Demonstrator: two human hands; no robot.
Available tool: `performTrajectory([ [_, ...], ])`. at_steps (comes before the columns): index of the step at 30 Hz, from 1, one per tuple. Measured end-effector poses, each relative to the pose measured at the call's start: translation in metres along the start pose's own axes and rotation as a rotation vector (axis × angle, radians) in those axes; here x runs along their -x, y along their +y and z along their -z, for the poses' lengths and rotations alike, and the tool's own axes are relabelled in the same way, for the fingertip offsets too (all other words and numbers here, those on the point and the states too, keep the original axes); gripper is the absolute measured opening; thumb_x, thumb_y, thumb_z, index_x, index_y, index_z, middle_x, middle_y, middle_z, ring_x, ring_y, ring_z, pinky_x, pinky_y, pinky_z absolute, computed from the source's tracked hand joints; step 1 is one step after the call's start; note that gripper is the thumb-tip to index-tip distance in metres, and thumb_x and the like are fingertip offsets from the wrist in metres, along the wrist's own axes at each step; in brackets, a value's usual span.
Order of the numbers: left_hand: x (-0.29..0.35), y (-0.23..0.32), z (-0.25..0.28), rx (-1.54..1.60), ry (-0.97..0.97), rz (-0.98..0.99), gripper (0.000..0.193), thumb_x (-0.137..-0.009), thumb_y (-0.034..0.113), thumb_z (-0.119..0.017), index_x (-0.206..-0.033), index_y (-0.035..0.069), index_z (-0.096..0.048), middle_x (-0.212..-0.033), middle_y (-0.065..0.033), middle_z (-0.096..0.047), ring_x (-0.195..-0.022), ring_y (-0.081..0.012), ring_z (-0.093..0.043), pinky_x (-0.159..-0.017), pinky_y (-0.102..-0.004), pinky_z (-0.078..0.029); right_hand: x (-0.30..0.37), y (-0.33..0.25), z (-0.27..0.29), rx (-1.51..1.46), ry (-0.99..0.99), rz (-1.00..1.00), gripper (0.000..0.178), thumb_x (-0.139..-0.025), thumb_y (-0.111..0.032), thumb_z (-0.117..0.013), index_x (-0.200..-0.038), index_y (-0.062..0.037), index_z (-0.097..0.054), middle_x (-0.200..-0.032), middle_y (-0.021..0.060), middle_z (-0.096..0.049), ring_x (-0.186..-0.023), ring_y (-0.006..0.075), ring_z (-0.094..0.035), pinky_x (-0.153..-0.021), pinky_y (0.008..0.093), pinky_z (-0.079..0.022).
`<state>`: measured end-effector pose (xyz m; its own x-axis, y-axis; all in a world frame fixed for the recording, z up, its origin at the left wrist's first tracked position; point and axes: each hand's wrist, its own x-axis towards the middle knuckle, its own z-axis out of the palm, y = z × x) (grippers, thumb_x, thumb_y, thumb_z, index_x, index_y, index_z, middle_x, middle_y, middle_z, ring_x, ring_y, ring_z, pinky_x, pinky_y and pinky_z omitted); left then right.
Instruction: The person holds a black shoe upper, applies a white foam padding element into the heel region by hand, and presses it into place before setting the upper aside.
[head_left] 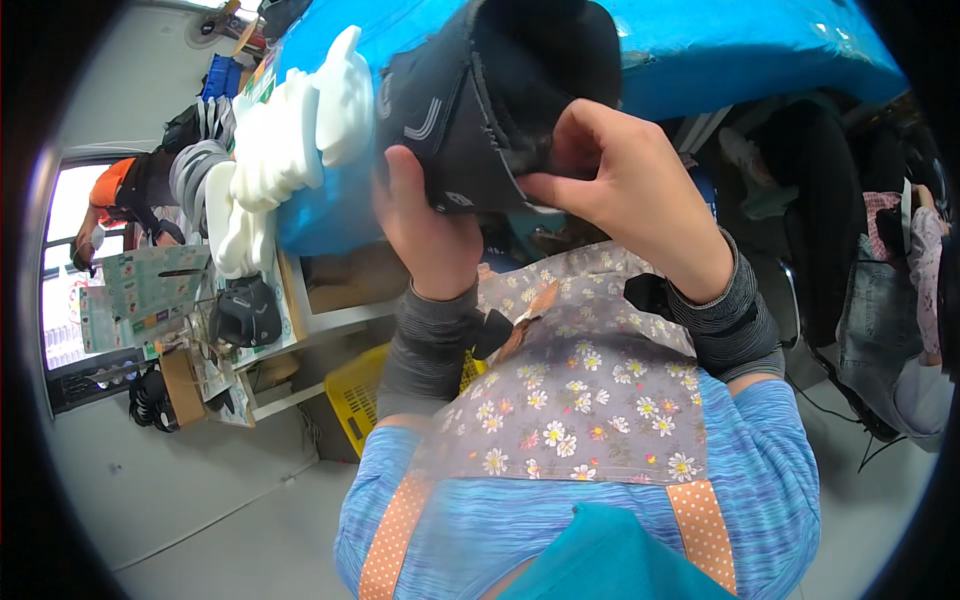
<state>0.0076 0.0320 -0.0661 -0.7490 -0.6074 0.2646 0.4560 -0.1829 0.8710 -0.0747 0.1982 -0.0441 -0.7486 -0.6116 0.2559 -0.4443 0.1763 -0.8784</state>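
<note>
Between both hands, above my lap, is a black fabric piece (440,120) that looks like a shoe upper, with pale line marks and a frayed raw edge. Its wide opening faces up and to the right. My left hand (432,225) supports it from the lower left, thumb on the outside and the other fingers hidden behind. With bent fingers, my right hand (610,165) pinches the lower rim of the opening; some fingertips reach inside and are out of sight. Just left of the piece, several white foot-shaped forms (285,135) lie in a row.
A blue-covered table (720,60) stretches across the far side. To the left are a dark rounded item (245,312), printed green-white sheets (155,290) and a yellow crate (350,400) below. Another person in orange (115,190) stands far left; a seated person (880,280) is at right.
</note>
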Motion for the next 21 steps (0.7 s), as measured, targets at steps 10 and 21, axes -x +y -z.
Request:
performTrajectory([
  [10,0.003,0.001,0.000,0.101,0.073,-0.025,0.061,-0.097,0.050,-0.057,-0.138,0.006,-0.051,-0.136,-0.0094,-0.058,-0.123,-0.0246,-0.056,-0.107,-0.0410,-0.042,0.005,0.027,-0.025,-0.203,0.260,0.365,0.013,-0.089,-0.012,-0.071,-0.087,-0.0004,-0.067,-0.077,0.0085,-0.066,-0.067,0.0187,-0.062,-0.061,0.0281,-0.048],
  [21,0.005,-0.008,0.006,0.094,0.102,0.035,0.062,-0.096,0.051,-0.058,-0.139,0.006,-0.051,-0.136,-0.0098,-0.058,-0.124,-0.0264,-0.055,-0.108,-0.0426,-0.041,-0.003,0.034,-0.008,-0.427,0.044,0.209,0.015,-0.087,-0.008,-0.073,-0.093,-0.0024,-0.060,-0.090,0.0044,-0.064,-0.076,0.0144,-0.066,-0.063,0.0274,-0.052],
])
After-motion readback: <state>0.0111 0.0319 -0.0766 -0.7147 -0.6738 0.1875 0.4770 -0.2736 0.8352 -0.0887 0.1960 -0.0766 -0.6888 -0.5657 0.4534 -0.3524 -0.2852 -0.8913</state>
